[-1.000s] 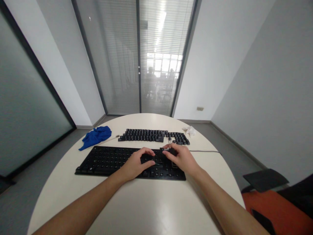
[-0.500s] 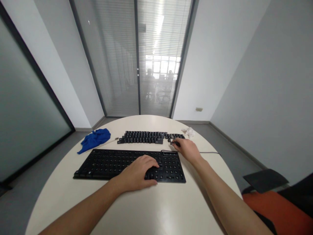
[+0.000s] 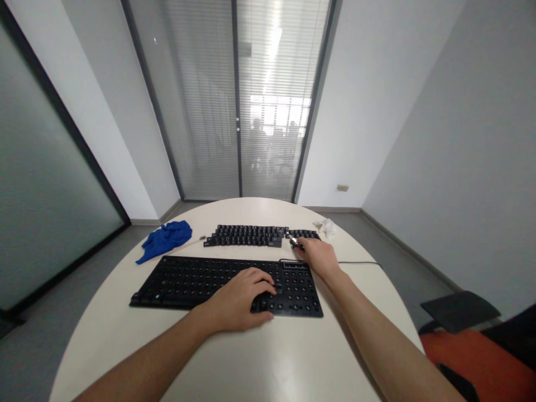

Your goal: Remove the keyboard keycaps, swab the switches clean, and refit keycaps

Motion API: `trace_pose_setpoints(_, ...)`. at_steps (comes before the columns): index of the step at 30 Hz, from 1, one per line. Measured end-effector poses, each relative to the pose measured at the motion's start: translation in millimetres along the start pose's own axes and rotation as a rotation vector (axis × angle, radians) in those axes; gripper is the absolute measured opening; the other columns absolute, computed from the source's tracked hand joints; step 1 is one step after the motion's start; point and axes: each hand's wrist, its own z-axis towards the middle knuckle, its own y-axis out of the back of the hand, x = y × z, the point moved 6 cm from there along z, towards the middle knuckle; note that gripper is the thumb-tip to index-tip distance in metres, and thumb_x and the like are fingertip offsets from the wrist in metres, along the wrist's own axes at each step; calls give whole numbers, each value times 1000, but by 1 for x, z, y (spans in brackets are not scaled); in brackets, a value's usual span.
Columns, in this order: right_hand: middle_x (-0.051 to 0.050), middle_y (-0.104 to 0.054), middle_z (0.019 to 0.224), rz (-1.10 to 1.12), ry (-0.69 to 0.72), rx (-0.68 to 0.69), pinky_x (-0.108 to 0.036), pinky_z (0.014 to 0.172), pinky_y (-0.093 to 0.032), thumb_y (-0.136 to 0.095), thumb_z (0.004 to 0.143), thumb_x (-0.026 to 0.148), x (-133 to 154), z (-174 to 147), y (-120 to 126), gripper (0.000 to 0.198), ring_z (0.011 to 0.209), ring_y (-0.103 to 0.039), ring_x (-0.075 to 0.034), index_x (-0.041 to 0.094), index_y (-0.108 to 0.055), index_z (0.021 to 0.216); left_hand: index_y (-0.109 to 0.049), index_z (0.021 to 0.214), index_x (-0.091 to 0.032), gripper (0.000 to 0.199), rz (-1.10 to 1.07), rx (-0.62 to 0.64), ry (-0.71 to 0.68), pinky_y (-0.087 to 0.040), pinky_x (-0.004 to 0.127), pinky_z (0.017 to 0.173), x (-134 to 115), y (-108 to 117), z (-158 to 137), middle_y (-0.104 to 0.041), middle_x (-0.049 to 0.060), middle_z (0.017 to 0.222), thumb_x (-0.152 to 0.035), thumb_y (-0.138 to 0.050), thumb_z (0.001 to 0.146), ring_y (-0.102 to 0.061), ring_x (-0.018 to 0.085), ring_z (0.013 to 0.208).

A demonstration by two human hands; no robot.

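A black keyboard (image 3: 184, 282) with its keycaps off lies across the table. My left hand (image 3: 243, 298) rests on its right half, fingers loosely bent over the bare key positions and thumb apart near the front edge. Beyond the keyboard, my right hand (image 3: 320, 258) is closed around a small tool (image 3: 292, 239) with a shiny metal end; its exact kind is too small to tell. The tool's tip is at the gap between the main rows of loose black keycaps (image 3: 245, 235) and a smaller keycap group (image 3: 307, 233), partly hidden behind my fingers.
A blue cloth (image 3: 166, 239) lies at the table's left, with a thin light stick or brush (image 3: 190, 244) beside it. Crumpled white tissue (image 3: 326, 226) sits at the right. A black cable (image 3: 355, 262) runs off the right edge. An orange chair (image 3: 473, 357) stands at the right.
My right hand has shifted slightly left, and the metal end of its tool now shows more plainly by the keycap gap. The left hand stays on the keyboard; the view has shifted a little.
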Motion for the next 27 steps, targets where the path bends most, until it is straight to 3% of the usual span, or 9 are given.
trace_pose_setpoints(24, -10, -76, 104, 46, -30, -30, -28, 71, -50, -54, 97, 36, -3, 2, -3, 28, 93, -72, -25, 26, -67, 120, -67, 112, -21, 33, 19, 25, -3, -40, 43, 109, -6, 3, 1, -62, 10, 124, -26, -71, 80, -54, 27, 119)
trace_pose_setpoints(27, -9, -77, 104, 56, -22, -18, -27, 73, -50, -54, 96, 36, -3, 2, -5, 26, 94, -72, -24, 27, -70, 115, -67, 111, -22, 31, 17, 18, -7, -41, 44, 108, -6, 3, 2, -62, 9, 122, -26, -70, 80, -54, 27, 118)
